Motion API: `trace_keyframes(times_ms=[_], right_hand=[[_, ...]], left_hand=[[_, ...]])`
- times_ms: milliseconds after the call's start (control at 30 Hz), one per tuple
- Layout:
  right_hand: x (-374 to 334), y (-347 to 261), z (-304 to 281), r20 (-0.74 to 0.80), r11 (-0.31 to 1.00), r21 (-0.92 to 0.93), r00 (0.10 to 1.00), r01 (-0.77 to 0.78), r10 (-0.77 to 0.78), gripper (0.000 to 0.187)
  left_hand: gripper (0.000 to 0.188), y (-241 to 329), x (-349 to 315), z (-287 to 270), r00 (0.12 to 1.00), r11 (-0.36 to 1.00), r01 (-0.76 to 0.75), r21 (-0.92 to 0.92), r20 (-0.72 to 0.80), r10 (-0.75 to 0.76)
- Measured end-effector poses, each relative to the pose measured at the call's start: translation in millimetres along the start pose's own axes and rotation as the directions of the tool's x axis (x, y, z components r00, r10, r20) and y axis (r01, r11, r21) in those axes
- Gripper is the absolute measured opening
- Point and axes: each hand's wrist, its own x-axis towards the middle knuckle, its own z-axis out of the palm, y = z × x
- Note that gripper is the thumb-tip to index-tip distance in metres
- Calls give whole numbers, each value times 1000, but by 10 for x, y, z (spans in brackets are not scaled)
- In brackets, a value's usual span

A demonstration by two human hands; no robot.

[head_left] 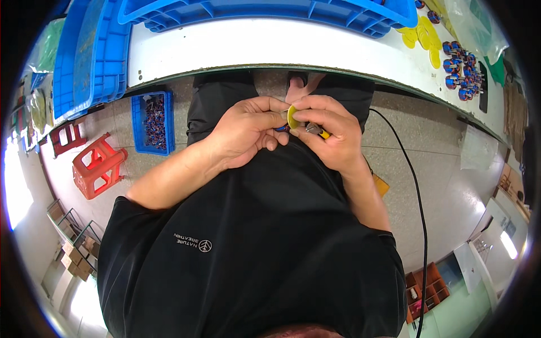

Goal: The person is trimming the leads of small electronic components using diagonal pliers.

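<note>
In front of my lap both hands meet, fingertips bent inward. My left hand (253, 127) is closed, its thumb and forefinger at the edge of a thin yellow disc (292, 116). Below those fingers peeks a small blue wound coil (282, 128), mostly hidden by the hand. My right hand (338, 132) pinches the disc from the other side with thumb and fingers. Tucked in that same palm is a small metal hand tool with a yellow-and-black grip (324, 134); its kind cannot be made out.
A white workbench (236, 48) runs across ahead, bearing blue crates (93, 62), yellow discs (425, 36) and several coils (462, 70) at right. On the floor at left stand a blue bin (137, 127) of coils and a red stool (96, 166). A black cable (414, 169) hangs at right.
</note>
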Motion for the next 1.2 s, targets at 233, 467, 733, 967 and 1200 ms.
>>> trace_keyframes(times_ms=[233,467,733,967,1200], right_hand=[[-23,-14,20,-33,998,-36,998,-45,43,33],[-23,-123,43,-108,987,-85,986,-134,124,38],[-77,-109,100,-163,982,-116,978,-147,127,42],[-112,-137,133,-178,979,47,963,-197,202,41],[-114,-240,139,-207,960,139,941,-241,267,41]], left_hand=[[14,-160,36,13,985,980,-162,119,-37,168],[12,-202,114,-18,951,906,-309,289,69,303],[12,-234,99,30,883,815,-461,351,95,459],[17,-289,183,2,673,550,-726,413,261,692],[24,-218,143,-2,468,120,-775,620,435,769]])
